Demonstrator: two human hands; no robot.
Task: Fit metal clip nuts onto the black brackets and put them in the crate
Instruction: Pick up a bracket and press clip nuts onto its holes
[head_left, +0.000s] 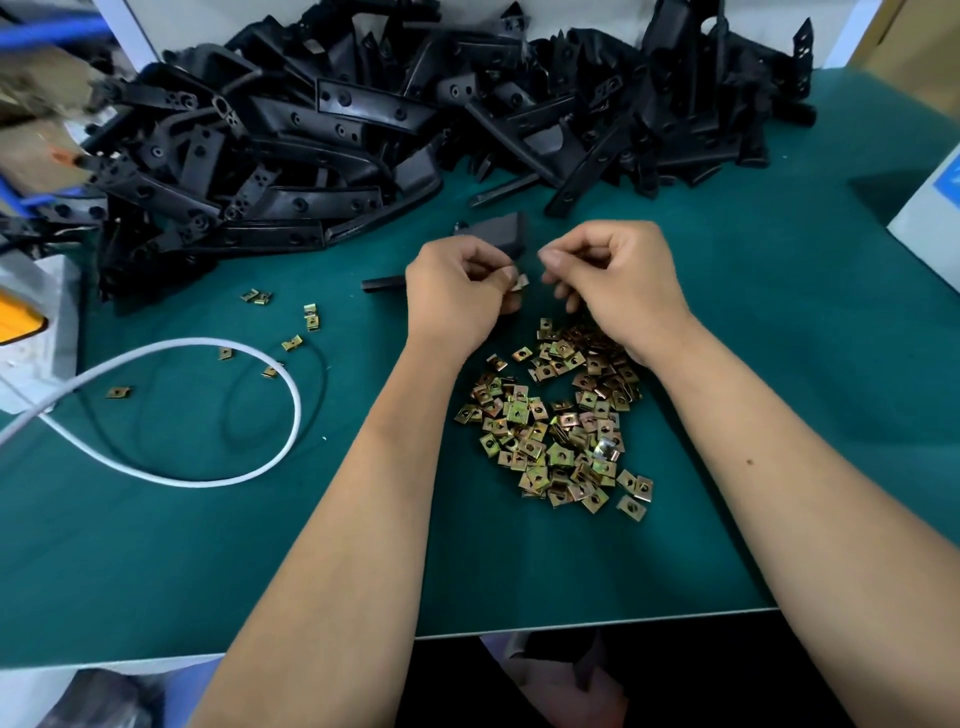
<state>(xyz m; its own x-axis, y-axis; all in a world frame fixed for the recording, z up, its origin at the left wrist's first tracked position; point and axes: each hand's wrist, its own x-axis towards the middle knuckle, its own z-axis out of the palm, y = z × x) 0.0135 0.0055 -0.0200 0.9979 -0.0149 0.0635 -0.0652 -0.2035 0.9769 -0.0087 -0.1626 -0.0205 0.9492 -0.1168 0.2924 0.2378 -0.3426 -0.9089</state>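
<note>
From the head view, a black bracket (493, 234) is held above the green table (779, 415) by the left hand (457, 293), whose fingers are curled round it and pinch a clip nut (521, 282) at its near end. The right hand (615, 275) is seen with fingers curled just beside that nut (whether anything is pinched cannot be told). A heap of clip nuts (561, 421) lies under the wrists, the bracket pile (363, 130) along the far edge, a white cable (208, 415) looped at left. Bare mat is left toward the near edge.
</note>
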